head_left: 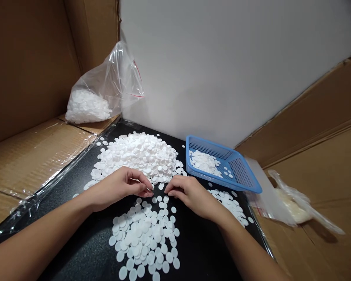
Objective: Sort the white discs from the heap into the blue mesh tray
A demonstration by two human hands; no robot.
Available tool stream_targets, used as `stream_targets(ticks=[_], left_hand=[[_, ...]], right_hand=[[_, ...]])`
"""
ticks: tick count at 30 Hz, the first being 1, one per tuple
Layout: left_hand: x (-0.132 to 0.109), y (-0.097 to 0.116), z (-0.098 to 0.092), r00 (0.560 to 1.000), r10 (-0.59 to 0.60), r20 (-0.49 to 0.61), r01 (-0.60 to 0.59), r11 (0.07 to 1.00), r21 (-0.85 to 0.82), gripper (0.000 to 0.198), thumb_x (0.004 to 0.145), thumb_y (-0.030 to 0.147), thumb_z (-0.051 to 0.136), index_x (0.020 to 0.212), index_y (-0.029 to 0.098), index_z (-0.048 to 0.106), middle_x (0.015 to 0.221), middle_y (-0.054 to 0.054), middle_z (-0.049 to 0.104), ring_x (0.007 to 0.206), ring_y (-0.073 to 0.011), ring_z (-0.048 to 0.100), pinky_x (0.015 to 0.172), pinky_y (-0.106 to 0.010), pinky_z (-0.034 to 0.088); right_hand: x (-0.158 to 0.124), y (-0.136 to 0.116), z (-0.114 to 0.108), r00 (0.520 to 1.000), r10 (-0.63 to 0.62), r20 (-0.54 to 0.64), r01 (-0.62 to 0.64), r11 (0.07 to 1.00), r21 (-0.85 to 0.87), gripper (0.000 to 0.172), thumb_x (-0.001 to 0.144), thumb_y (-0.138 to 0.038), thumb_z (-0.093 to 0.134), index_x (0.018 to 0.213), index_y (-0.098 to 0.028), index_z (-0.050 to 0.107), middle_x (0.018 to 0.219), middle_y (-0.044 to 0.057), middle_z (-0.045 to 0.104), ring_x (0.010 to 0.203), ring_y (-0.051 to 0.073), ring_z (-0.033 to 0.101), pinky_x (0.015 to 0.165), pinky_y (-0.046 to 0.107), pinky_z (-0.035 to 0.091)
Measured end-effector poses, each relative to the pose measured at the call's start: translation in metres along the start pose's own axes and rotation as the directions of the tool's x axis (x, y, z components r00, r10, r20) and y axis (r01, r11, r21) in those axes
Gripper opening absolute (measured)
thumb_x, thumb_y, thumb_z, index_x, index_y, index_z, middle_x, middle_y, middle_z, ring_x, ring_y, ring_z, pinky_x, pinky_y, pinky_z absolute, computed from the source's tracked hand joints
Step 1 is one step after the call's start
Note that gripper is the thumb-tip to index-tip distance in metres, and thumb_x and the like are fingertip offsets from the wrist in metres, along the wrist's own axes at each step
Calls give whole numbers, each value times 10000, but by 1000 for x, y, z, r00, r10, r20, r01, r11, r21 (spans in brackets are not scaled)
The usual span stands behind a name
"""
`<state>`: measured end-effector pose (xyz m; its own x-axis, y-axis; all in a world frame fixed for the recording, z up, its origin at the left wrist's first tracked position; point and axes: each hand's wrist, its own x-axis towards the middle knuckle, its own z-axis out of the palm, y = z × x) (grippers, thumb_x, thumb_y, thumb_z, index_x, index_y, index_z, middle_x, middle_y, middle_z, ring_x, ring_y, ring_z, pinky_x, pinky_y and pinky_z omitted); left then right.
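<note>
Small flat white discs lie in a large heap (140,154) at the back of the black tabletop and in a looser spread (143,234) nearer me. My left hand (124,187) hovers at the front edge of the heap, its fingers curled and the fingertips drawn together. Facing it across a small gap, my right hand (190,193) has its thumb and forefinger pinched. Whether a disc sits between the fingertips of either hand is too small to make out. A few single discs lie between and just below the hands.
A blue plastic basket (224,179) at the right holds more discs, with another patch of discs (232,207) before it. A clear bag of discs (89,105) stands back left on cardboard. Another plastic bag (295,207) lies right. A white wall (222,70) rises behind.
</note>
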<state>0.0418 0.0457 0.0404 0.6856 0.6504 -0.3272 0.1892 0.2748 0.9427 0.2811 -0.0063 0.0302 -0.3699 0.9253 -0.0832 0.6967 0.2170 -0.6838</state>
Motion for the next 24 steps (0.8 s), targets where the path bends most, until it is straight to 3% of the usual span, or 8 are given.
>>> stream_targets(ticks=[5, 9, 18, 21, 24], left_hand=[[2, -4, 0, 999, -32, 25, 35, 993, -114, 159, 806, 277, 719, 920, 169, 693, 928, -52, 759, 904, -183, 694, 909, -338, 510], [2, -6, -1, 999, -45, 1, 45, 985, -166, 213, 824, 230, 680, 1030, 181, 654, 1011, -59, 744, 886, -182, 697, 914, -371, 508], [1, -7, 1, 998, -41, 37, 48, 978, -201, 281, 830, 188, 649, 1110, 181, 625, 1026, -61, 720, 920, -194, 688, 965, -408, 491], [1, -6, 1, 999, -33, 41, 39, 986, -165, 297, 818, 194, 662, 1111, 186, 618, 1016, -52, 719, 859, -170, 675, 895, -370, 504], [1, -5, 0, 999, 18, 38, -19, 1000, 3, 274, 781, 188, 691, 1048, 190, 631, 866, -2, 701, 742, -147, 638, 749, -307, 496]], right_hand=[[1, 0, 7, 1000, -6, 27, 7, 999, -45, 219, 907, -55, 592, 951, -216, 734, 961, 37, 681, 907, 179, 635, 779, 282, 475], [-1, -2, 8, 997, 40, 66, -40, 999, 1, 201, 908, -77, 578, 939, -221, 715, 902, 11, 699, 831, 169, 636, 723, 272, 468], [3, -4, 19, 1000, -19, -5, 19, 999, -50, 157, 869, -92, 664, 925, -226, 725, 900, 22, 634, 810, 166, 596, 702, 272, 447], [3, -5, 19, 1000, 5, -7, -6, 1000, -17, 138, 856, -74, 658, 827, -205, 690, 856, 4, 610, 759, 144, 577, 668, 252, 434], [2, -4, 19, 1000, 30, -2, -30, 999, 24, 155, 827, -45, 651, 773, -190, 646, 837, -10, 590, 714, 125, 559, 633, 234, 425]])
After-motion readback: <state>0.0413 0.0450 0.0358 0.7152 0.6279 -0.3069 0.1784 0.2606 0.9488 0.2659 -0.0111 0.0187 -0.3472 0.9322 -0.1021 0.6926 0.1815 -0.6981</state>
